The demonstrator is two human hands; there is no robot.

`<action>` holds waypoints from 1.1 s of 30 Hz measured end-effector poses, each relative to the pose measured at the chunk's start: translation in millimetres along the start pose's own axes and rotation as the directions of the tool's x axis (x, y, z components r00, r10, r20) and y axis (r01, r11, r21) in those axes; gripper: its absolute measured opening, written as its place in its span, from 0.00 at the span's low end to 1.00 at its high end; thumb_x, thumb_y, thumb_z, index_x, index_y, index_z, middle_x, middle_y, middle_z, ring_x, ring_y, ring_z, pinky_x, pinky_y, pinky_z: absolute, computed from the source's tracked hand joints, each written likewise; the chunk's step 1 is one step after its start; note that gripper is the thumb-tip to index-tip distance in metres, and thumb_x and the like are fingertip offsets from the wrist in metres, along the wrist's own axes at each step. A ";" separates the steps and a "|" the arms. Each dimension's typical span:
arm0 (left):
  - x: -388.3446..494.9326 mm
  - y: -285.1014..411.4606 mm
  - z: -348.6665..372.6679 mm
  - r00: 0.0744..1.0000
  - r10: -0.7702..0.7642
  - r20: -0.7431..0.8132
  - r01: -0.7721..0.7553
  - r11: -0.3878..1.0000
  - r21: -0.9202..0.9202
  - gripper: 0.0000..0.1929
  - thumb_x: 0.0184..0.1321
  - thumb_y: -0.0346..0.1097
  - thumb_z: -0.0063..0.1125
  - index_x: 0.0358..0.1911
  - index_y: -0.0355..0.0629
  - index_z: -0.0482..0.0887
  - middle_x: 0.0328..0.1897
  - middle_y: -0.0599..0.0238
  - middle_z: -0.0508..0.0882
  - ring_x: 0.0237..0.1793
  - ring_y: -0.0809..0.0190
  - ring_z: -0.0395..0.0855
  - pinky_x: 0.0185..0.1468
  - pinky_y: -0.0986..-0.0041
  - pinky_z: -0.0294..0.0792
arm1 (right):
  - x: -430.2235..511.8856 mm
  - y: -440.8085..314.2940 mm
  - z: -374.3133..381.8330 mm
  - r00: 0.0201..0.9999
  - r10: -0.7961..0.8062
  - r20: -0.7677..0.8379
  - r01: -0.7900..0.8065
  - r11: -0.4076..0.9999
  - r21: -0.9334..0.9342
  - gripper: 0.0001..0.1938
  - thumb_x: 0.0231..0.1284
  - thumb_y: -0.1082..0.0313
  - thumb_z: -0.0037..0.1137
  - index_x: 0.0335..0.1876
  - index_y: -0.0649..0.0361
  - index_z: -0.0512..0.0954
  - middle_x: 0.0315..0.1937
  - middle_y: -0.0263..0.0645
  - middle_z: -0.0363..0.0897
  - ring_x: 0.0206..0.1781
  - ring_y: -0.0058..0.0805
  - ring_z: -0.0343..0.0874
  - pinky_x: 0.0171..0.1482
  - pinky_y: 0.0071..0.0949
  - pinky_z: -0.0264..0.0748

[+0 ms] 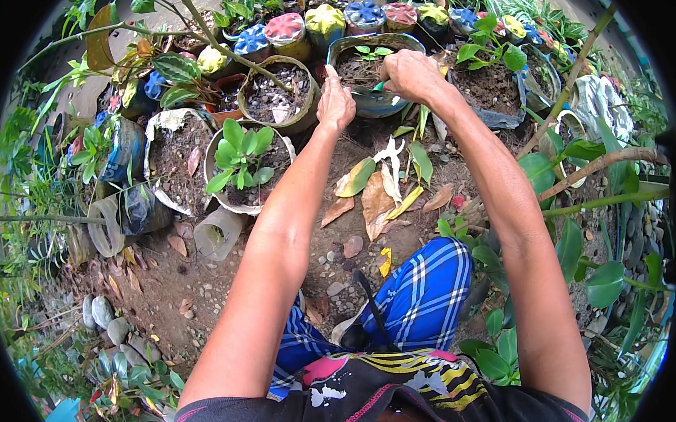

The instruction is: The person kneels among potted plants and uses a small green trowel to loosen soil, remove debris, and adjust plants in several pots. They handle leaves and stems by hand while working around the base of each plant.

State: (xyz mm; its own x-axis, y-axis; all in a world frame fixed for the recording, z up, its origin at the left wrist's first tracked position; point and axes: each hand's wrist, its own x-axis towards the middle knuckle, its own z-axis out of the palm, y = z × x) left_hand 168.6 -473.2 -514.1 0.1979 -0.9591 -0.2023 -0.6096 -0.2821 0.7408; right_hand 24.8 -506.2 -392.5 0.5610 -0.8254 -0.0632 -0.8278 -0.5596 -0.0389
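A round blue-grey plant pot (376,103) with dark soil and a small green seedling (374,52) stands before me. My left hand (336,101) grips the left side of its rim, thumb pointing up along the edge. Above the pot's right front side, my right hand (413,76) is closed around a hand tool with a green handle (381,87). Most of this tool is hidden by my fist, so its kind cannot be told. The seedling grows just beyond my right knuckles.
Left of the pot stand an olive pot (281,94) and a white pot with a leafy plant (240,164). A black plastic planter (494,91) sits to the right. Painted bottle bottoms (324,20) line the back. Branches (602,171) reach in from the right; dry leaves (376,201) litter the ground.
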 end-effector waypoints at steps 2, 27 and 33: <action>-2.7 -2.3 -1.0 0.997 0.070 -0.030 -0.068 0.996 0.062 0.37 0.59 0.40 0.45 0.66 0.44 0.36 0.52 0.39 0.70 0.52 0.39 0.70 0.55 0.58 0.61 | -2.4 4.9 -2.6 0.997 0.063 0.035 -0.065 0.996 0.054 0.08 0.46 0.63 0.58 0.32 0.54 0.80 0.33 0.45 0.80 0.43 0.40 0.79 0.43 0.37 0.74; 2.2 -14.6 -9.2 0.953 0.131 0.274 -0.211 0.934 0.288 0.54 0.41 0.23 0.49 0.59 0.38 0.12 0.67 0.34 0.47 0.48 0.42 0.74 0.51 0.63 0.67 | 4.1 14.4 -70.4 0.977 0.046 0.207 -0.090 0.974 0.209 0.09 0.43 0.66 0.62 0.33 0.55 0.81 0.28 0.40 0.80 0.31 0.31 0.80 0.38 0.31 0.75; 0.6 -18.7 -11.0 0.947 0.204 0.248 -0.262 0.937 0.231 0.56 0.47 0.36 0.60 0.61 0.36 0.17 0.67 0.35 0.45 0.59 0.42 0.65 0.59 0.64 0.61 | 15.7 -4.7 -0.8 0.981 0.114 0.155 -0.122 0.992 0.043 0.10 0.42 0.61 0.63 0.32 0.51 0.81 0.35 0.42 0.80 0.42 0.36 0.79 0.45 0.34 0.74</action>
State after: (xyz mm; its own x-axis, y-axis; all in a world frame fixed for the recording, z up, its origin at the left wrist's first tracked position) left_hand 188.5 -468.3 -521.1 -0.1271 -0.9716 -0.1995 -0.8004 -0.0184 0.5992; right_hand 37.5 -516.6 -392.5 0.4554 -0.8625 -0.2206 -0.8896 -0.4508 -0.0738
